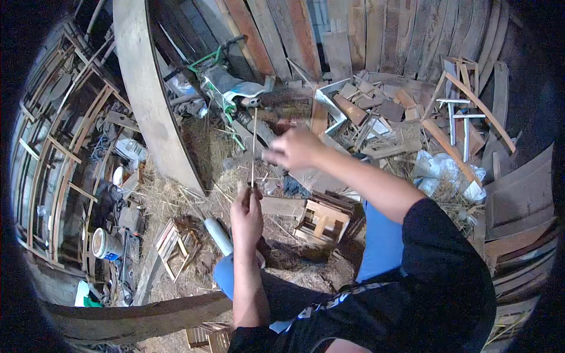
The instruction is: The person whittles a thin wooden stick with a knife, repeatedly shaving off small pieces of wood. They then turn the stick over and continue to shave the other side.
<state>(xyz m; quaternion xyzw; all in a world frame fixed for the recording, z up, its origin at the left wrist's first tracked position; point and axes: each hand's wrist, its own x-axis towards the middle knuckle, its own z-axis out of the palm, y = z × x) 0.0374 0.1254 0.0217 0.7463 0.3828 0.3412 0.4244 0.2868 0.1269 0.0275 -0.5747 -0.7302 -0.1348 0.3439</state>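
Observation:
My left hand (247,213) pinches the lower end of a thin pale stick (253,144) that stands nearly upright. My right hand (292,148) is raised beside the stick's middle, blurred, with fingers bent toward it; whether it grips the stick I cannot tell. Both forearms are bare, with black sleeves and blue trousers below. Under the hands lies straw-covered ground with a small wooden slat frame (322,222) and a white tube (218,234).
A wide curved wooden board (147,94) leans at the left. Scrap wood and offcuts (376,112) pile up behind. A white paint can (106,244) sits at lower left, wooden frames (53,147) stack along the left, and a plank (135,317) crosses the bottom.

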